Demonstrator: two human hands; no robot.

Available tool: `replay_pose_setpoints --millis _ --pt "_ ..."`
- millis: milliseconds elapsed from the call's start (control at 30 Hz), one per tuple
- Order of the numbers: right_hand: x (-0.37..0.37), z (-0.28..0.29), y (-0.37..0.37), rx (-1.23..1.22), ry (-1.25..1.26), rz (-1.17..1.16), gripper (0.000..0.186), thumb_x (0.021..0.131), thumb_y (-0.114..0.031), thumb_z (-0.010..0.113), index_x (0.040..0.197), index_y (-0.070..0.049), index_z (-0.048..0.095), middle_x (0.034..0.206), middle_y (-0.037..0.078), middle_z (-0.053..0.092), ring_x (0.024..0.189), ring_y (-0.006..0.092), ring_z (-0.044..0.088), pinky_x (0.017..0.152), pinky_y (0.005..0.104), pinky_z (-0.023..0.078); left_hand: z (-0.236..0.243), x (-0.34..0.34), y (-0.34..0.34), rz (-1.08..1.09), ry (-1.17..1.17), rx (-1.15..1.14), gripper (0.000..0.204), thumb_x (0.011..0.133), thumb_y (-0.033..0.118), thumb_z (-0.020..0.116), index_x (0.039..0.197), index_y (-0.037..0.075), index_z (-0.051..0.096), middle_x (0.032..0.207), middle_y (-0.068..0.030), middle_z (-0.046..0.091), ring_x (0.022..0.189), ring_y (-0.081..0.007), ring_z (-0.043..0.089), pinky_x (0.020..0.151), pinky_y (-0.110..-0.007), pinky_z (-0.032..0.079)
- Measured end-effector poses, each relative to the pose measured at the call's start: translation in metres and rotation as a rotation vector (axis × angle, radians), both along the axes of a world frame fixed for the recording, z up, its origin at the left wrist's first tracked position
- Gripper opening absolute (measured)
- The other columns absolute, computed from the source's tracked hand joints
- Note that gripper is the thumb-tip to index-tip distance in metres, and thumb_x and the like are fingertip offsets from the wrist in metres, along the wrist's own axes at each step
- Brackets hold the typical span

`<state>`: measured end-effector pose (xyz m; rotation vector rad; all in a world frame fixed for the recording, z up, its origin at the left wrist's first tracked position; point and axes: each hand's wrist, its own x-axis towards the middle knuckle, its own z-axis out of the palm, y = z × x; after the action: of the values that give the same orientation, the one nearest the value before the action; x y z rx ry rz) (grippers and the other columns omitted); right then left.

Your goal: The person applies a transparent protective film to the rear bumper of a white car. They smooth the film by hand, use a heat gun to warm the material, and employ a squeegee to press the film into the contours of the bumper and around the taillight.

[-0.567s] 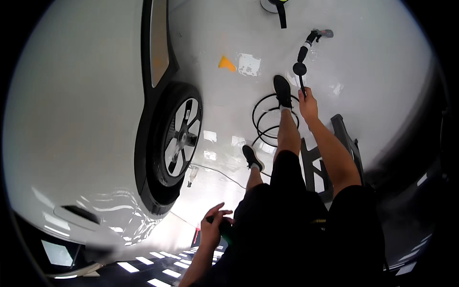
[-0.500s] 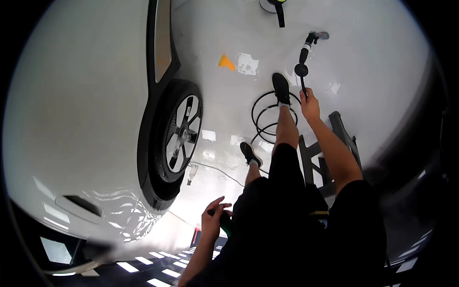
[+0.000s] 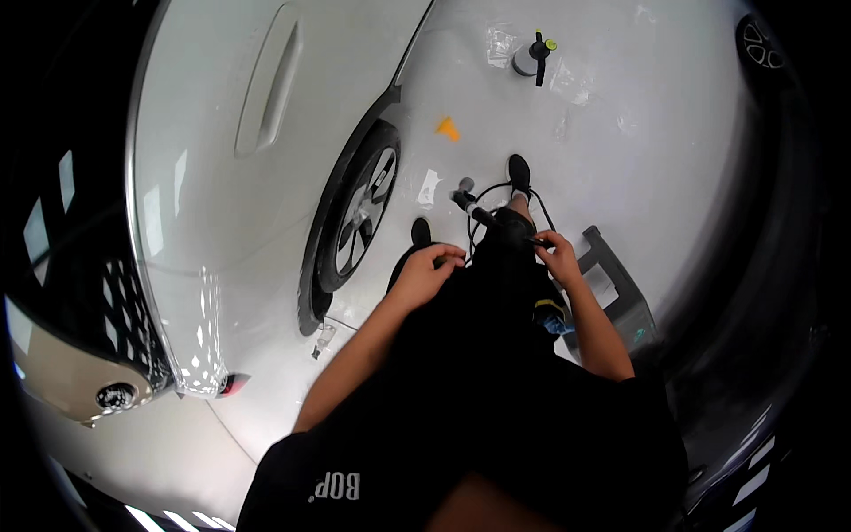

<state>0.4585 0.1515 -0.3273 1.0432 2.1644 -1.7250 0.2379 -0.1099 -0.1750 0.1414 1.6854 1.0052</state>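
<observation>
My right hand is closed on the thin tail end of a black hand tool with a white band and a small greyish, clear-looking head. This hose-fed tool slants up and left across my leg, its head over the floor. My left hand is held in front of my body with the fingers curled together; what is in them, if anything, I cannot make out. Between and beyond my shoes, a black hose lies looped on the floor, partly hidden by my legs.
A white car with its wheel stands close on my left. To my right are a dark grey frame-like stand and a dark car. Ahead on the pale floor lie an orange piece and a pump sprayer.
My right hand has drawn back, and the tool has swung from ahead on the right to in front of my legs. My left hand has come forward. My view has turned and shifted.
</observation>
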Motion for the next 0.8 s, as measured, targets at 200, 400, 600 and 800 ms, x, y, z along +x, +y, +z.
replay_pose_setpoints --millis 200,400,600,800 --pt "-0.003 0.069 -0.173 0.054 0.211 -0.425 0.019 0.095 -0.01 0.074 0.111 0.0 0.073 0.099 0.004 0.075 0.092 0.0117 0.067 0.087 0.0272 0.052 0.006 0.0 -0.09 -0.056 -0.352 -0.149 0.032 0.106 0.031 0.058 0.117 0.002 0.068 0.106 -0.0059 0.074 0.078 -0.0102 0.058 0.073 -0.027 0.05" --pt "0.017 0.235 -0.306 0.251 0.291 -0.219 0.022 0.089 -0.011 0.078 0.11 -0.004 0.076 0.094 0.009 0.071 0.088 0.0226 0.065 0.081 0.0313 0.049 0.018 0.038 -0.133 0.333 -0.584 0.055 0.047 0.103 0.044 0.063 0.108 -0.002 0.069 0.089 -0.0117 0.074 0.068 -0.0188 0.067 0.062 -0.034 0.055" --pt "0.137 0.251 -0.346 -0.21 0.257 -0.209 0.028 0.103 -0.018 0.064 0.122 0.0 0.072 0.116 0.007 0.071 0.11 0.0165 0.064 0.098 0.0297 0.048 0.075 0.098 -0.152 -0.125 -0.129 0.243 0.041 0.092 0.036 0.077 0.098 -0.004 0.072 0.09 -0.0124 0.076 0.079 -0.0189 0.072 0.07 -0.032 0.057" --pt "0.108 0.296 -0.361 -0.329 0.37 -0.419 0.072 0.106 -0.045 0.058 0.158 0.001 0.037 0.149 0.019 0.053 0.13 0.0267 0.057 0.107 0.0402 0.045 0.124 0.159 -0.241 -0.232 0.373 0.443 0.056 0.079 0.042 0.084 0.1 -0.005 0.063 0.09 -0.0239 0.071 0.088 -0.0413 0.071 0.079 -0.046 0.055"
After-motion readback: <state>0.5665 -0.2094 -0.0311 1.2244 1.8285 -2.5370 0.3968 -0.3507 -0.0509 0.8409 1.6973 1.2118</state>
